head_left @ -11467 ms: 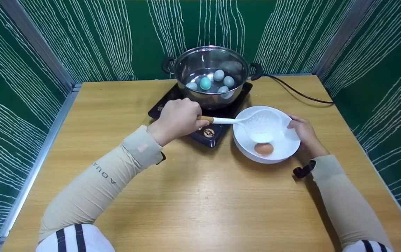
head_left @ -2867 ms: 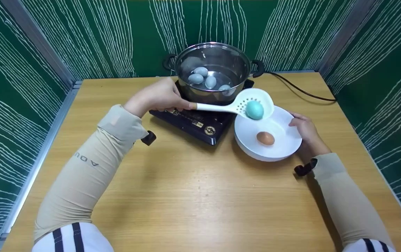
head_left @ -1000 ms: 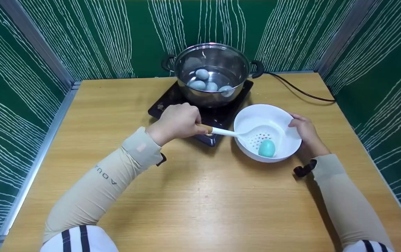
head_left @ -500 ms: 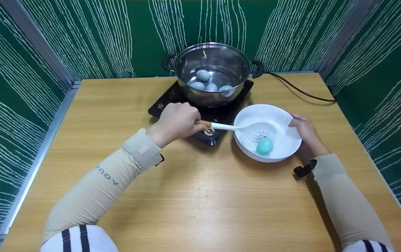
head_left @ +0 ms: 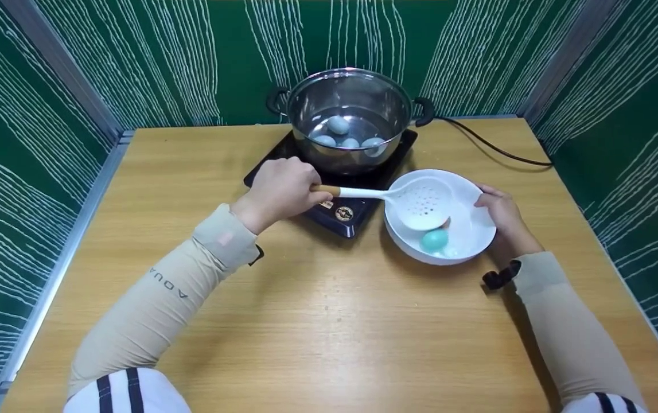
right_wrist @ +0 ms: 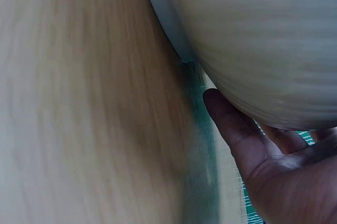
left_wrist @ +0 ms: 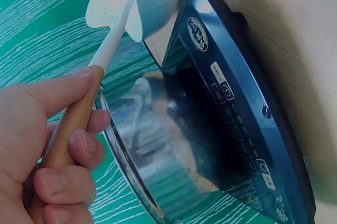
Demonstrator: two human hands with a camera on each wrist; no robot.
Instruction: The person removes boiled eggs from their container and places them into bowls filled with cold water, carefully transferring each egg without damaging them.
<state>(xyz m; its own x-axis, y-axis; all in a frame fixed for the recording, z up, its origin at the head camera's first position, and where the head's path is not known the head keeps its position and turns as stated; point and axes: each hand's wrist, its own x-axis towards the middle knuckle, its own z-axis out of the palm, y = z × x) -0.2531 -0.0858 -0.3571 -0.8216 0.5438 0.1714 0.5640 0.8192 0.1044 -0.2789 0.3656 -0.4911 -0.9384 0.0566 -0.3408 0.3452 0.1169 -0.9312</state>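
Observation:
My left hand (head_left: 284, 192) grips the wooden handle of a white slotted skimmer (head_left: 422, 202), fingers curled round it in the left wrist view. The skimmer's head, with nothing on it, hangs over the white bowl (head_left: 474, 229). In the bowl lies a turquoise egg (head_left: 434, 241); a brown egg (head_left: 447, 223) beside it is mostly hidden behind the skimmer. My right hand (head_left: 501, 218) holds the bowl's right side, thumb over the rim and fingers against the outside in the right wrist view (right_wrist: 284, 166). The bowl looks slightly tilted.
A steel pot (head_left: 349, 158) with black side handles stands on a black induction cooker (head_left: 329, 215) at the back. Several pale blue eggs (head_left: 338, 125) sit in it in water. A black cord (head_left: 495, 152) runs right across the wooden table (head_left: 329, 321). Green walls enclose the table.
The turquoise egg came over from the pot on the skimmer and now lies in the bowl. The skimmer's head has just lifted up and away from it. My right hand has stayed on the bowl.

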